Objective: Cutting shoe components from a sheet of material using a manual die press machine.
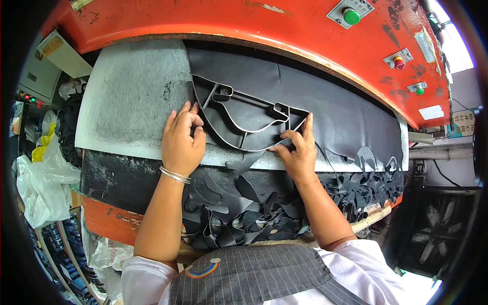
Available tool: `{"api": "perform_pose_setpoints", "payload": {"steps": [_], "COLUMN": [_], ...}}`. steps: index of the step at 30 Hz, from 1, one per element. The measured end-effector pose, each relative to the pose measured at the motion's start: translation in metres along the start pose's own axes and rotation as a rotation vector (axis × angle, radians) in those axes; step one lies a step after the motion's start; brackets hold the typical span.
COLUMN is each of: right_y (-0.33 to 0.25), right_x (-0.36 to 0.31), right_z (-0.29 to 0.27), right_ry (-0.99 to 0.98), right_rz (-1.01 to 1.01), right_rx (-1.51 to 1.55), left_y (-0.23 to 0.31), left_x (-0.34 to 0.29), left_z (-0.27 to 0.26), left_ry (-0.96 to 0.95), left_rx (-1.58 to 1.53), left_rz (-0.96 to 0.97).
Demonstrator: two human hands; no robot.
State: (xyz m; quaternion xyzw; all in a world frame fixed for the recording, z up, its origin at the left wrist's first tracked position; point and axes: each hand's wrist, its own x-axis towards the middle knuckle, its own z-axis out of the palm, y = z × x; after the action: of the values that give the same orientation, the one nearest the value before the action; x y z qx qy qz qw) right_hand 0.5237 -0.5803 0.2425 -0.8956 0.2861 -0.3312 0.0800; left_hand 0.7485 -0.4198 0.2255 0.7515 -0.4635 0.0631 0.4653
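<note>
A steel-strip cutting die (245, 133), a curved outline with cross braces and two small boxed corners, lies on a black leather-like sheet (345, 117). My left hand (183, 140) grips the die's left edge, with bent fingers against the metal strip and the thumb lower down. At the pointed right end, my right hand (299, 155) holds the die, one finger along the end strip and the thumb by the lower edge. Both hands are on the die together. The sheet's far edge is hidden beneath the red machine beam.
Ahead, the red press beam (213, 20) bears green buttons (351, 16) and a red knob (400, 63). A pale cutting board (127, 96) lies under the sheet. Black offcuts (269, 218) pile along the near edge. Plastic bags (43, 188) hang at left; a fan (432, 229) stands at right.
</note>
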Motion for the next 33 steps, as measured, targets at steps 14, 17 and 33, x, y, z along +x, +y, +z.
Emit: {"api": "perform_pose_setpoints", "payload": {"steps": [14,17,33], "right_y": [-0.002,-0.001,0.013], "right_x": [0.002,0.006,0.033], "right_z": [0.001,0.005,-0.011], "right_ry": [-0.081,-0.095,-0.370], "right_rz": [0.098,0.083,0.198], "right_rx": [0.027,0.027,0.063], "left_y": [-0.001,-0.005,-0.007], "left_x": [0.003,0.006,0.032], "left_z": [-0.003,-0.003,0.016], "left_ry": [-0.057,-0.098,-0.297], "left_rx": [0.041,0.095,0.070], "left_rz": [0.004,0.002,-0.180]}}
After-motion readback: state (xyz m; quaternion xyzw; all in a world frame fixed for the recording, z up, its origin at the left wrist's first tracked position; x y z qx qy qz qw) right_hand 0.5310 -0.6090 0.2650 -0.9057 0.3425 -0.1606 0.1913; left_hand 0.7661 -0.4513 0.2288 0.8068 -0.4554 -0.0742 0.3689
